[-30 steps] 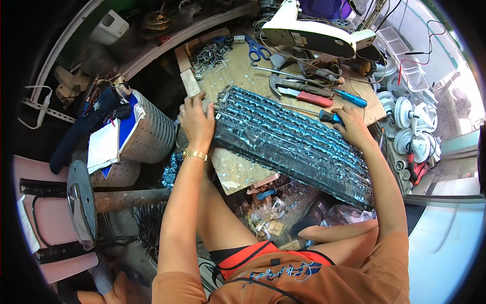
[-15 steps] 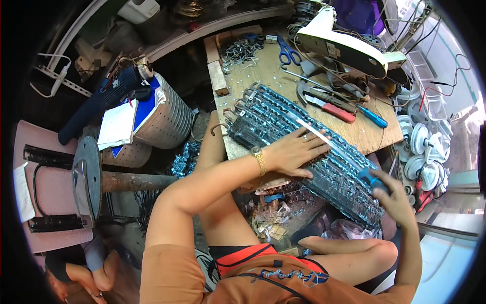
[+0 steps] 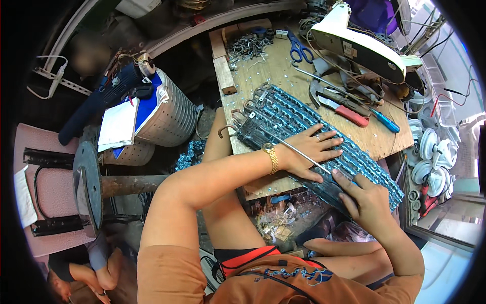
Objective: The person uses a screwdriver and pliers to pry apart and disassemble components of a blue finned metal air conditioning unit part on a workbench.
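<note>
A finned coil [image 3: 349, 147] with blue fins and bent copper tube ends lies slantwise over the front edge of the wooden bench. My left hand [image 3: 310, 151] rests flat on its middle, fingers spread, holding nothing. My right hand [image 3: 364, 197] is closed round a long screwdriver [image 3: 293, 148] by its handle, which the fingers hide. The thin metal shaft runs up and left past my left thumb, over the coil. Its tip lies near the upper left end of the coil, by the copper tubes. Whether the tip touches the fins I cannot tell.
On the wooden bench [image 3: 283, 66] lie blue-handled scissors [image 3: 299, 50], a heap of small metal bits [image 3: 248, 48], a red-handled tool [image 3: 349, 115] and a blue-handled screwdriver [image 3: 387, 121]. A perforated metal drum [image 3: 172, 114] stands left. Another person sits at the lower left.
My right hand has moved left and inward with the screwdriver, whose shaft now reaches toward the copper tube ends. My left hand remains flat on the coil. The whole view has shifted slightly.
</note>
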### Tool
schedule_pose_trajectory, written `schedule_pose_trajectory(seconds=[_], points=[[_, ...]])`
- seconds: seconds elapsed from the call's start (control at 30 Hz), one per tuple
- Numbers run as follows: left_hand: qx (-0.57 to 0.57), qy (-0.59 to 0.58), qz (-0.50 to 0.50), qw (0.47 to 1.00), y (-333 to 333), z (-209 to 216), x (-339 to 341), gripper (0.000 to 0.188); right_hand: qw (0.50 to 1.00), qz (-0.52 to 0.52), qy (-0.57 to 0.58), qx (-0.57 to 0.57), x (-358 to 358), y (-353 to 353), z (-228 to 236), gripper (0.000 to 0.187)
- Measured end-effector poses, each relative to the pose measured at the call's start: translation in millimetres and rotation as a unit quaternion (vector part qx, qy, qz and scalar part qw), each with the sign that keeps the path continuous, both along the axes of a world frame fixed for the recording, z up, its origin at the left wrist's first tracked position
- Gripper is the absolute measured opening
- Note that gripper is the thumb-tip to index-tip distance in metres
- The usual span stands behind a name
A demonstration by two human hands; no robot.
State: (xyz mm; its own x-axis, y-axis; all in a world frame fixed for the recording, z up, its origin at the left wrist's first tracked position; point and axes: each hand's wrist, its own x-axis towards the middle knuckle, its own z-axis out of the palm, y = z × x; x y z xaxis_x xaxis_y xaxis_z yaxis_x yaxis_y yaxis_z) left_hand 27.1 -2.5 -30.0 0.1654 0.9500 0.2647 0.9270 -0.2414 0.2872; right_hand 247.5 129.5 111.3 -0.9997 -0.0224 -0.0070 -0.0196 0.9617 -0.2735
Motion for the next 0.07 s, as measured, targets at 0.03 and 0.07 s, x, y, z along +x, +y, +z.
schedule_pose_trajectory(seconds=[0.03, 0.07], points=[[0.002, -0.002, -0.001, 1.0, -0.4, -0.9, -0.2, 0.096, 1.0, 0.008, 0.011, 0.022, -1.0, -1.6, 0.4, 0.058], [-0.008, -0.002, -0.001, 1.0, -0.1, -1.4, -0.4, 0.096, 0.999, 0.016, 0.023, 0.044, -1.1, -2.9, 1.1, 0.058]])
